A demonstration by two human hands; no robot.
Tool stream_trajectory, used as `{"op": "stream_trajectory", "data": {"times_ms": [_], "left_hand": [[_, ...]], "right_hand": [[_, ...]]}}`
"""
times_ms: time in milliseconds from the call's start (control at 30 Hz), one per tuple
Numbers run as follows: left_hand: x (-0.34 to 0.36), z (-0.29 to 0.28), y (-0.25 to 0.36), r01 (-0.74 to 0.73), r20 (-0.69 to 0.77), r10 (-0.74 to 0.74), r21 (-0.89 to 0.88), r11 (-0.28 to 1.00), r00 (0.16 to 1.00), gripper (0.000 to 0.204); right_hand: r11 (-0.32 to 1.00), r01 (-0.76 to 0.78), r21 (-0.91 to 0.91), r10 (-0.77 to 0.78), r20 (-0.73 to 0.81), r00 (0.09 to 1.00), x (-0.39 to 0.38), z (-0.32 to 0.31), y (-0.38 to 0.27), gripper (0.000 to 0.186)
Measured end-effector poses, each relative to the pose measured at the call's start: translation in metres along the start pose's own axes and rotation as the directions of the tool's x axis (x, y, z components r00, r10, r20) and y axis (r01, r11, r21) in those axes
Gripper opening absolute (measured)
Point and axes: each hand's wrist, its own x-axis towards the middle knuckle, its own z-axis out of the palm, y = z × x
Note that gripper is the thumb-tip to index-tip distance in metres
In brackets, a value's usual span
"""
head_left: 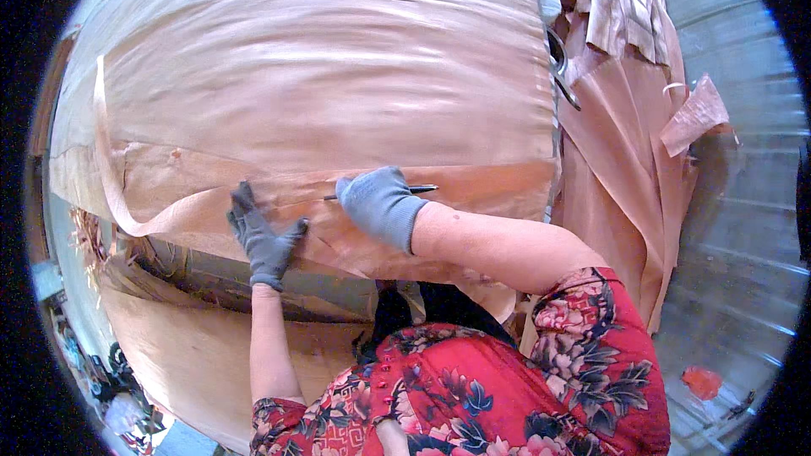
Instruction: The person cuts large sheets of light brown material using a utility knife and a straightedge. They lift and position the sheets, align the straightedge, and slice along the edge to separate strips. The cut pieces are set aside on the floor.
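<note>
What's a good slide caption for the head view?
Gloved left hand spread on a tan sheet, gloved right hand around a slim tool, curved strip at left.

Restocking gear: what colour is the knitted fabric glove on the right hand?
The knitted glove is bluish grey, best in the head view.

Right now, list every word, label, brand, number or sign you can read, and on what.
None can be read.
Tan sheet, gray gloves: no lettering visible.
Dark slim tool in the right hand: too small to tell.
Red floral shirt: pattern, no readable text.
Clutter at lower left: too small and blurred.
</note>
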Motion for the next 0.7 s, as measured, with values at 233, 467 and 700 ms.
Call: {"op": "stream_trajectory", "data": {"times_ms": [233,467,700], "left_hand": [[0.000,0.002,-0.005,-0.034,0.007,0.034,0.031,0.999,0.999,0.107],[-0.001,0.005,-0.008,-0.033,0.023,0.032,0.017,0.999,0.999,0.109],[-0.003,0.009,-0.022,-0.103,-0.016,0.105,0.083,0.991,0.994,0.110]], "right_hand": [[1.000,0.007,-0.022,-0.006,0.047,0.999,-0.041,-0.012,0.054,0.013],[0.999,-0.001,0.033,0.005,-0.112,0.994,-0.097,-0.002,0.132,0.005],[0.992,-0.064,-0.112,0.042,-0.185,0.982,-0.153,0.002,0.213,0.003]]}}
